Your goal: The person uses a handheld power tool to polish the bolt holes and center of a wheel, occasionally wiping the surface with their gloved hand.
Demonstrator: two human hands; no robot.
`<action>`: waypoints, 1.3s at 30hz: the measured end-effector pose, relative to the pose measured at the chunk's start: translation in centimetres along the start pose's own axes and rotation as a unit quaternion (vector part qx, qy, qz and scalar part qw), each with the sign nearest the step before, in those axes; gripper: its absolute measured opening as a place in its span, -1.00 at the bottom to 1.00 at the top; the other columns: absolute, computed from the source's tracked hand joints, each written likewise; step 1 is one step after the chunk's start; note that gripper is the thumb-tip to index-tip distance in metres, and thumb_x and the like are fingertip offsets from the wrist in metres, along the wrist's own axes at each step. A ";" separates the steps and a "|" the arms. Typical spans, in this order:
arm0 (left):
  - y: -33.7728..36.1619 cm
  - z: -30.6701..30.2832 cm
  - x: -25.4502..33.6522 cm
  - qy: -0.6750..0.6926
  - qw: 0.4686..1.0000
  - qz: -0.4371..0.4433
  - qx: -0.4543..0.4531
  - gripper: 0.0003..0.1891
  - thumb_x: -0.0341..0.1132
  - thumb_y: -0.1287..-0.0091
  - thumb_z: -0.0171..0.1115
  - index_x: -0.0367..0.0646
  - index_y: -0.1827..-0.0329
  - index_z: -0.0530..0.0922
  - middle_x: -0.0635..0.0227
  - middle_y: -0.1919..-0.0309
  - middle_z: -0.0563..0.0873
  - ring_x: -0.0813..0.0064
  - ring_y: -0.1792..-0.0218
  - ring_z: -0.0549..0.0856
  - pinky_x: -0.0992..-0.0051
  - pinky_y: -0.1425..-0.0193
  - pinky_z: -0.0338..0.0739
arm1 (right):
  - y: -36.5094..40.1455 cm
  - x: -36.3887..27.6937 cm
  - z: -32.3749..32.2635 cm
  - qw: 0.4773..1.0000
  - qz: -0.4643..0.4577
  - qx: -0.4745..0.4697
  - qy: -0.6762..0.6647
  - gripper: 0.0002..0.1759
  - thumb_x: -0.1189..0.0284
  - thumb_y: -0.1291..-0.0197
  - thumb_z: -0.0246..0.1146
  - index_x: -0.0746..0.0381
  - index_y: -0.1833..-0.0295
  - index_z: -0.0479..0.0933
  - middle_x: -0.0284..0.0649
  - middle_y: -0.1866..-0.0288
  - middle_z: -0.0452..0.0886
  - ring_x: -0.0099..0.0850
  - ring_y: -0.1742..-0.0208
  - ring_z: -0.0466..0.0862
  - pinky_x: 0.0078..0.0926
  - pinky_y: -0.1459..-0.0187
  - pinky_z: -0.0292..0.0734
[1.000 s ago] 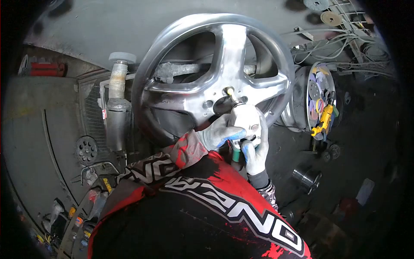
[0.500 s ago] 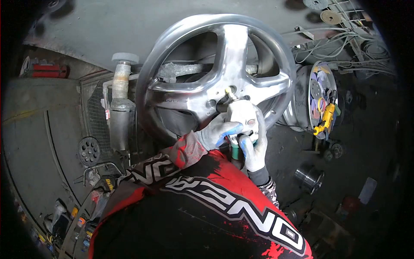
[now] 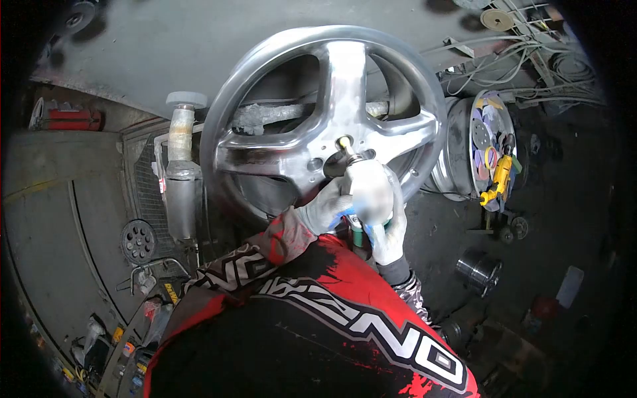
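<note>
A polished alloy wheel [image 3: 346,73] with wide spokes stands upright in front of me. Both gloved hands are wrapped round a die grinder [image 3: 369,192], which has a white-covered body and a green rear part. Its thin shaft ends in a small yellowish tip [image 3: 344,141] at one of the bolt holes near the hub. My left hand [image 3: 325,207] is closed on the grinder's left side. Lower down on the right, my right hand [image 3: 389,235] grips it too, its fingers partly hidden by the body.
At right, a second wheel [image 3: 458,149] holds coloured sanding discs and a yellow power tool [image 3: 499,180]. A wrapped upright post [image 3: 180,136] with a round top stands on the left. Cables [image 3: 531,56] hang at upper right. A perforated disc [image 3: 139,241] sits at lower left.
The view has shifted slightly, so the wheel appears farther left. The grinder's white body now looks blurred and turned a little, its tip still at the bolt hole. Both hands keep their grip.
</note>
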State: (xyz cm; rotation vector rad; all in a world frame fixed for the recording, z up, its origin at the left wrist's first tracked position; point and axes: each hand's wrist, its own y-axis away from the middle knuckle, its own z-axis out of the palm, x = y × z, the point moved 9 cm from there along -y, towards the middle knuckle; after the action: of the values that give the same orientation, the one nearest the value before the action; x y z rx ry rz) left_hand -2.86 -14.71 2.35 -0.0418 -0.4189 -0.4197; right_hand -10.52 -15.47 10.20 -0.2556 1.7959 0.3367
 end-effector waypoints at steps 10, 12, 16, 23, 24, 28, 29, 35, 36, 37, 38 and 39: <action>0.5 0.2 0.0 0.024 1.000 0.011 -0.003 -0.40 -0.29 -0.36 0.20 -0.20 -0.46 0.30 0.24 -0.18 0.60 0.37 -0.14 0.65 0.36 -0.16 0.59 | -0.3 -0.4 -0.1 1.000 -0.021 -0.009 0.018 -0.12 0.44 -0.11 0.25 0.36 -0.56 0.14 0.04 -0.47 0.33 -0.19 -0.47 0.38 -0.27 -0.46 0.25; 0.2 0.4 0.6 -0.012 0.998 0.033 0.054 -0.51 -0.29 -0.36 0.17 -0.30 -0.32 0.46 0.30 -0.07 0.67 0.49 -0.12 0.66 0.43 -0.24 0.53 | -0.4 -0.5 -0.6 1.000 -0.012 -0.002 0.004 -0.13 0.44 -0.11 0.24 0.35 -0.56 0.14 0.04 -0.47 0.33 -0.19 -0.47 0.37 -0.27 -0.47 0.24; 0.4 1.1 0.3 -0.011 0.998 0.039 0.057 -0.53 -0.31 -0.37 0.15 -0.33 -0.31 0.46 0.27 -0.09 0.67 0.47 -0.14 0.65 0.42 -0.25 0.53 | -0.1 -0.6 -1.0 1.000 0.002 -0.019 -0.008 -0.15 0.48 -0.11 0.22 0.34 -0.56 0.16 0.01 -0.47 0.34 -0.25 -0.47 0.37 -0.28 -0.47 0.22; -0.1 1.8 1.2 -0.039 0.997 0.037 0.059 -0.60 -0.31 -0.42 0.12 -0.33 -0.25 0.51 0.27 -0.05 0.69 0.49 -0.10 0.67 0.47 -0.21 0.52 | -0.5 0.5 -1.3 0.997 0.054 -0.016 -0.058 -0.19 0.48 -0.14 0.20 0.33 -0.55 0.17 0.00 -0.46 0.36 -0.27 -0.46 0.37 -0.30 -0.47 0.21; -0.1 2.1 1.2 -0.032 0.997 0.035 0.058 -0.61 -0.30 -0.43 0.13 -0.32 -0.24 0.52 0.28 -0.05 0.69 0.50 -0.09 0.66 0.47 -0.20 0.52 | -0.6 0.3 -1.3 0.997 0.048 -0.018 -0.059 -0.19 0.48 -0.15 0.20 0.33 -0.55 0.17 0.00 -0.45 0.36 -0.28 -0.46 0.37 -0.30 -0.47 0.21; 0.7 3.6 1.7 -0.060 0.995 0.038 0.074 -0.61 -0.28 -0.42 0.19 -0.28 -0.24 0.55 0.34 -0.03 0.70 0.52 -0.07 0.67 0.49 -0.19 0.52 | 0.3 -0.4 -1.7 0.998 0.037 -0.023 -0.044 -0.20 0.50 -0.16 0.17 0.33 -0.56 0.17 -0.01 -0.44 0.38 -0.29 -0.45 0.38 -0.32 -0.45 0.24; 0.9 3.6 1.8 -0.065 0.993 0.044 0.084 -0.61 -0.27 -0.41 0.20 -0.28 -0.23 0.55 0.34 -0.02 0.71 0.52 -0.05 0.67 0.49 -0.18 0.53 | 0.1 -0.3 -1.6 0.998 0.037 -0.029 -0.041 -0.20 0.50 -0.16 0.17 0.33 -0.56 0.17 -0.01 -0.44 0.38 -0.29 -0.45 0.38 -0.32 -0.45 0.24; 0.4 2.4 1.7 -0.032 0.995 0.039 0.088 -0.59 -0.29 -0.40 0.23 -0.27 -0.25 0.55 0.33 -0.04 0.71 0.53 -0.09 0.67 0.45 -0.22 0.53 | 0.0 1.0 -1.8 0.998 0.054 -0.005 -0.043 -0.18 0.47 -0.16 0.15 0.37 -0.57 0.12 -0.02 -0.40 0.41 -0.33 -0.39 0.44 -0.36 -0.39 0.32; 0.7 3.2 2.1 -0.047 0.995 0.046 0.077 -0.60 -0.29 -0.39 0.24 -0.27 -0.24 0.55 0.33 -0.03 0.71 0.52 -0.07 0.68 0.46 -0.19 0.54 | 0.1 0.0 -1.6 0.998 0.045 -0.010 -0.038 -0.17 0.47 -0.17 0.15 0.37 -0.58 0.11 -0.03 -0.40 0.41 -0.35 -0.37 0.44 -0.38 -0.37 0.34; 0.9 3.7 2.3 -0.063 0.994 0.053 0.066 -0.60 -0.29 -0.39 0.25 -0.27 -0.23 0.56 0.33 -0.01 0.72 0.52 -0.04 0.69 0.46 -0.17 0.56 | 0.2 0.1 -1.6 0.998 0.045 -0.012 -0.038 -0.17 0.47 -0.17 0.15 0.37 -0.58 0.11 -0.03 -0.40 0.41 -0.35 -0.37 0.44 -0.38 -0.37 0.34; 0.6 3.5 1.5 -0.059 0.995 0.024 0.075 -0.61 -0.29 -0.38 0.26 -0.27 -0.21 0.58 0.33 -0.01 0.72 0.52 -0.04 0.70 0.46 -0.16 0.56 | 0.3 0.5 -1.9 0.998 0.050 -0.006 -0.044 -0.17 0.47 -0.17 0.15 0.36 -0.58 0.11 -0.04 -0.39 0.41 -0.37 -0.37 0.44 -0.40 -0.36 0.34; 0.6 3.3 1.6 -0.059 0.995 0.025 0.075 -0.61 -0.29 -0.38 0.26 -0.27 -0.21 0.58 0.33 -0.01 0.72 0.52 -0.04 0.70 0.46 -0.16 0.56 | 0.4 1.0 -2.1 0.997 0.056 0.001 -0.050 -0.17 0.48 -0.17 0.15 0.36 -0.58 0.11 -0.05 -0.39 0.42 -0.38 -0.36 0.44 -0.41 -0.35 0.35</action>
State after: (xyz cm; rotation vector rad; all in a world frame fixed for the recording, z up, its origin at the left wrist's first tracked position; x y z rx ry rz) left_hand -2.59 -14.40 6.00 0.0687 -0.5643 -0.3369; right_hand -12.76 -15.85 9.74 -0.1342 1.7157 0.4193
